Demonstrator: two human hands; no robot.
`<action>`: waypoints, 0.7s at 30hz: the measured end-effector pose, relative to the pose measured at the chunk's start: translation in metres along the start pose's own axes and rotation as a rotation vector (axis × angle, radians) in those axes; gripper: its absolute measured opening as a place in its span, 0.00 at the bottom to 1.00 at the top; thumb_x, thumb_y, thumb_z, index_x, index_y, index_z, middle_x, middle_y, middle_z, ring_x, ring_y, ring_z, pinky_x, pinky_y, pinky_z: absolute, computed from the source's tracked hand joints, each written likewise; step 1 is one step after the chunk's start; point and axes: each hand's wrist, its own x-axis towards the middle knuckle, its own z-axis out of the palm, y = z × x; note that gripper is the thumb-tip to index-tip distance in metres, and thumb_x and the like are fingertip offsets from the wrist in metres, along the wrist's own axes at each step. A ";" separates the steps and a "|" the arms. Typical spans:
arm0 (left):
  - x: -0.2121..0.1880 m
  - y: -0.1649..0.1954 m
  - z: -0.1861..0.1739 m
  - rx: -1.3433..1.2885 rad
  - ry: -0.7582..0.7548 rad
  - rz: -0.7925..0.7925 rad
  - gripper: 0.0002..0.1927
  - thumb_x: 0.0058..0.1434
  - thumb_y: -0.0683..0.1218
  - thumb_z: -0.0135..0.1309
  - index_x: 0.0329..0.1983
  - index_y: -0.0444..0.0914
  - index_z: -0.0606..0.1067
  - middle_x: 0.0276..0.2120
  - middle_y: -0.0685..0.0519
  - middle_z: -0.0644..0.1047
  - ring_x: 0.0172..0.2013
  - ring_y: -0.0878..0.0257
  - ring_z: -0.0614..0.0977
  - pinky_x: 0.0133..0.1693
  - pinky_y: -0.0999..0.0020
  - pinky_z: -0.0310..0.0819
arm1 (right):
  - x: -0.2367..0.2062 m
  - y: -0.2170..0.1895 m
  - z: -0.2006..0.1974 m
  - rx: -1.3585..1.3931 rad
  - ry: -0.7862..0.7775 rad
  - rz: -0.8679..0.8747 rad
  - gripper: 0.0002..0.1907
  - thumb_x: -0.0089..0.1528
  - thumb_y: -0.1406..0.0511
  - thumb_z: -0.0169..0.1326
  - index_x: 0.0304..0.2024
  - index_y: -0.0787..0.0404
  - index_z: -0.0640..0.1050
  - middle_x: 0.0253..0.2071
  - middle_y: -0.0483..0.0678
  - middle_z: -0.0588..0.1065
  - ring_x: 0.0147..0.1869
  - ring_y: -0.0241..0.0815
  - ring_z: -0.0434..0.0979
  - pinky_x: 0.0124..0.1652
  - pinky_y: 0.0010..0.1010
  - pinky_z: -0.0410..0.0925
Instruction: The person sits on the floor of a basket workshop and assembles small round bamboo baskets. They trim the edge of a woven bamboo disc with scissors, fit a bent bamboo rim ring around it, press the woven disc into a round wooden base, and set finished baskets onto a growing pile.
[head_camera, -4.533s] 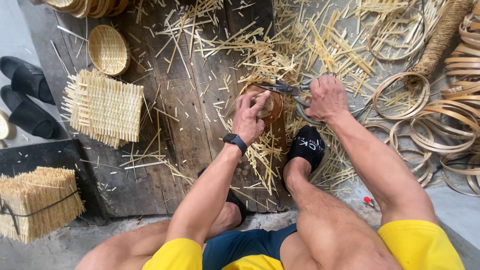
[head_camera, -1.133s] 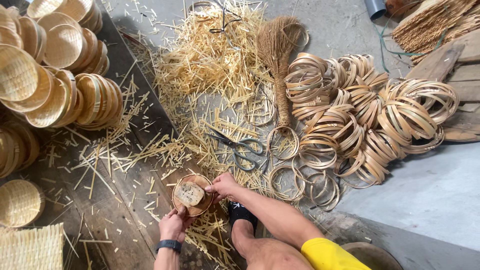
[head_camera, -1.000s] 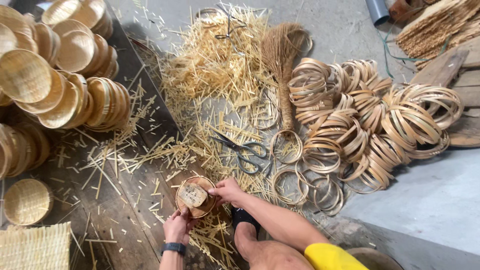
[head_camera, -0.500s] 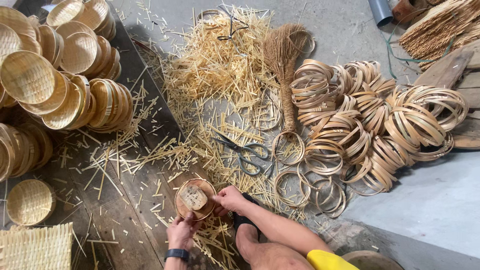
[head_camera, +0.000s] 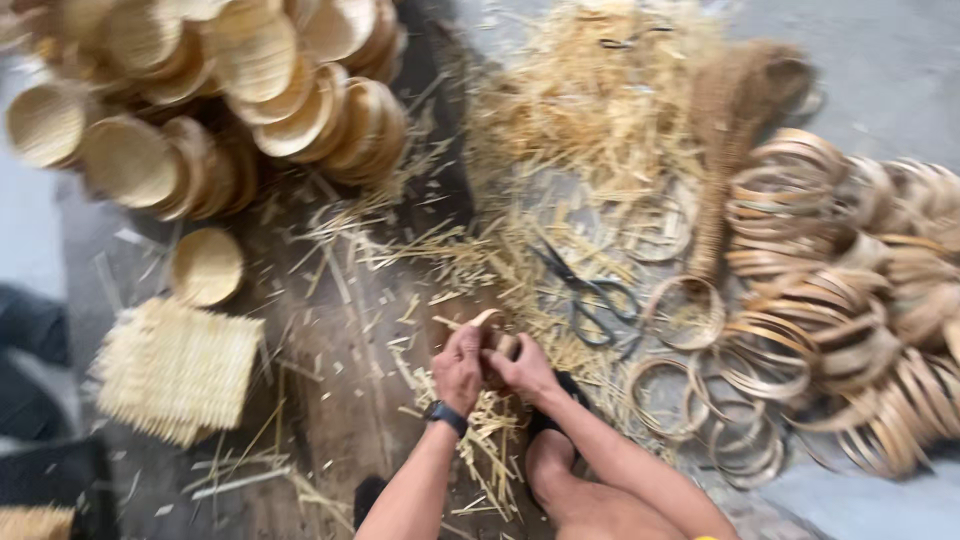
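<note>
One head-worn camera looks steeply down (blurred) over the strewn floor.

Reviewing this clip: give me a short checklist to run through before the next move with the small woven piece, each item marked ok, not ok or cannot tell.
1. Both hands on the piece: ok. The left hand and right hand close around the small woven basket piece.
2. Grip firm: cannot tell, the picture is blurred.
3. Scissors within sight: ok, they lie on the straw scraps just right of the hands, untouched.
4. Bamboo rings at hand: ok, piled to the right.
5. Finished baskets out of the way: ok, stacked at upper left.
6. Woven mat apart from the hands: ok, it lies to the left.
</note>
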 end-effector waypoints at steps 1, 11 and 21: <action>0.005 0.006 -0.006 0.002 -0.037 0.052 0.22 0.69 0.59 0.48 0.54 0.42 0.80 0.38 0.46 0.86 0.39 0.59 0.87 0.42 0.65 0.79 | 0.002 0.002 0.000 -0.020 0.029 -0.081 0.26 0.53 0.53 0.65 0.40 0.68 0.75 0.36 0.54 0.78 0.38 0.42 0.79 0.38 0.34 0.73; 0.032 0.032 -0.028 0.071 -0.251 0.108 0.21 0.69 0.60 0.47 0.52 0.44 0.81 0.34 0.46 0.84 0.35 0.59 0.86 0.39 0.64 0.79 | 0.009 -0.018 -0.002 0.467 -0.155 -0.006 0.19 0.56 0.59 0.61 0.39 0.70 0.77 0.34 0.54 0.79 0.33 0.43 0.80 0.33 0.33 0.76; 0.121 -0.013 -0.088 0.229 -0.247 -0.131 0.35 0.66 0.71 0.42 0.42 0.37 0.82 0.37 0.41 0.80 0.37 0.54 0.81 0.39 0.57 0.77 | -0.023 -0.052 -0.035 0.810 -0.459 -0.061 0.26 0.64 0.56 0.51 0.57 0.67 0.69 0.40 0.56 0.78 0.35 0.46 0.80 0.22 0.28 0.70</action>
